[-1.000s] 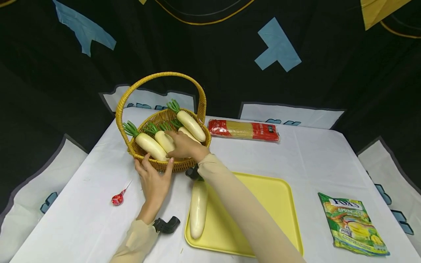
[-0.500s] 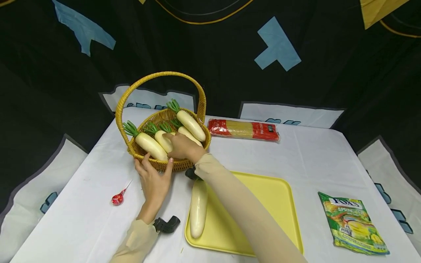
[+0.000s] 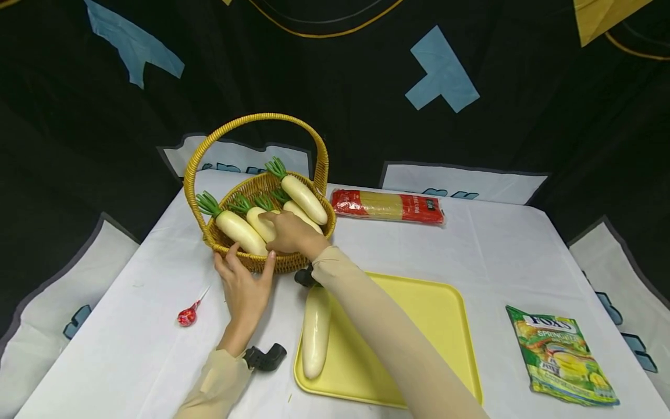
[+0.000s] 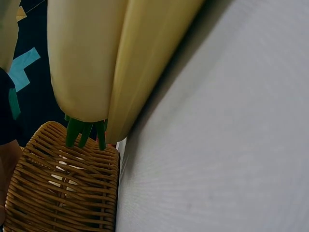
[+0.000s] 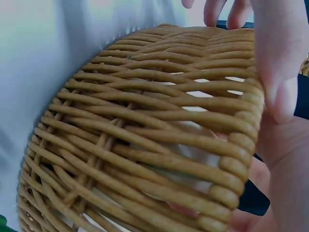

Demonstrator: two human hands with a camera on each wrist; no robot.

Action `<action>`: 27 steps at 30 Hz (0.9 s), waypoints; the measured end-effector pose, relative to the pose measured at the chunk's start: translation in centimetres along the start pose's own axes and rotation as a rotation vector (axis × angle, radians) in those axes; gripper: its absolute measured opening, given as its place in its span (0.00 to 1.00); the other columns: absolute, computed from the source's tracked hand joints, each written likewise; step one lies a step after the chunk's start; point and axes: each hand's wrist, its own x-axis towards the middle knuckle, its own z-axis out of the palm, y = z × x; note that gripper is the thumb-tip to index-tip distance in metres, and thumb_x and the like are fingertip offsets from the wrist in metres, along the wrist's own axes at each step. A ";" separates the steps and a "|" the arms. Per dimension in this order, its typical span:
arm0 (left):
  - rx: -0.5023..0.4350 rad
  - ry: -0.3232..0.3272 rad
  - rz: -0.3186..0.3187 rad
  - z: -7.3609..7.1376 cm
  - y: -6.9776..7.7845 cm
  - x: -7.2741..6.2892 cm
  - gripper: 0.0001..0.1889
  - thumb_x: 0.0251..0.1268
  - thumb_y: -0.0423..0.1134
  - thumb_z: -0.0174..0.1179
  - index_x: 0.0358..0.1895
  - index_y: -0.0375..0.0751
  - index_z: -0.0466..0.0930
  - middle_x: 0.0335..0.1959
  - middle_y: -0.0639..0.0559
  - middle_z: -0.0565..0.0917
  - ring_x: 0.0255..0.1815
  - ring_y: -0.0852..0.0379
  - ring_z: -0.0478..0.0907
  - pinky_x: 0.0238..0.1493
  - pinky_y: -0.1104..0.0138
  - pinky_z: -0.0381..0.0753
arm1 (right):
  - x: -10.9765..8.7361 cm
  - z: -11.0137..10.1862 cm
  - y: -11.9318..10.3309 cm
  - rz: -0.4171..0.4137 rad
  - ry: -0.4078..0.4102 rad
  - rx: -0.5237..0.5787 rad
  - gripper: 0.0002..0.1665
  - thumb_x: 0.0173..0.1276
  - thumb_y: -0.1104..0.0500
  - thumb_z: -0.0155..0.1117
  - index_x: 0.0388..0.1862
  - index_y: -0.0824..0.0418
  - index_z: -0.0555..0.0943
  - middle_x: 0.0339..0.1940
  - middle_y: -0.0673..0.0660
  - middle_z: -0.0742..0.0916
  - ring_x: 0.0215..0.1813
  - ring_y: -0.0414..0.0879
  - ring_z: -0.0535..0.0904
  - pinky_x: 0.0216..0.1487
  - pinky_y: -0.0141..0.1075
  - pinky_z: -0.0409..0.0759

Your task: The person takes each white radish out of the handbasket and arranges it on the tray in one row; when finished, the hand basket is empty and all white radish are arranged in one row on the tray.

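A wicker basket with a tall arched handle holds several white radishes with green tops. My right hand reaches over the front rim and grips a white radish near the middle; the far side of its fingers is hidden. My left hand holds the basket's front left rim, thumb and fingers spread along it. In the right wrist view the left thumb lies over the woven rim. Another white radish lies on the left edge of a yellow tray.
A red-ended noodle packet lies right of the basket. Far right is a green soup packet. A red-wrapped lollipop lies left of my left hand. The white-covered table ends at a black curtain behind.
My right hand has shifted very slightly left and down inside the basket, around the same radish. The left hand, basket and tray stay in place.
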 end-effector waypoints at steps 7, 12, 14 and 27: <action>0.005 -0.010 -0.009 0.1 0.1 0.0 0.43 0.53 0.66 0.54 0.65 0.43 0.52 0.70 0.32 0.39 0.64 0.27 0.54 0.54 0.40 0.63 | -0.2 -0.5 0.9 0.031 0.087 0.076 0.44 0.54 0.54 0.65 0.69 0.51 0.58 0.51 0.56 0.80 0.45 0.42 0.75 0.46 0.30 0.74; 0.000 -0.011 -0.019 0.1 0.0 0.0 0.43 0.52 0.66 0.54 0.65 0.44 0.51 0.70 0.33 0.38 0.64 0.28 0.54 0.54 0.41 0.63 | -0.6 -1.4 2.0 0.005 0.148 0.181 0.43 0.55 0.55 0.66 0.69 0.53 0.60 0.59 0.56 0.77 0.52 0.43 0.75 0.54 0.32 0.73; -0.006 -0.011 -0.018 0.1 0.0 0.0 0.43 0.52 0.65 0.55 0.65 0.44 0.51 0.70 0.33 0.38 0.65 0.28 0.54 0.56 0.41 0.62 | -1.0 -1.9 2.4 0.002 0.167 0.230 0.42 0.55 0.55 0.65 0.69 0.52 0.60 0.61 0.56 0.76 0.54 0.45 0.75 0.55 0.34 0.73; -0.008 -0.034 -0.026 0.0 0.0 0.1 0.44 0.52 0.66 0.54 0.66 0.44 0.50 0.71 0.34 0.36 0.64 0.27 0.55 0.56 0.40 0.61 | -5.0 -5.1 3.5 0.012 0.269 0.414 0.40 0.56 0.55 0.63 0.68 0.49 0.60 0.60 0.57 0.75 0.46 0.48 0.78 0.36 0.31 0.78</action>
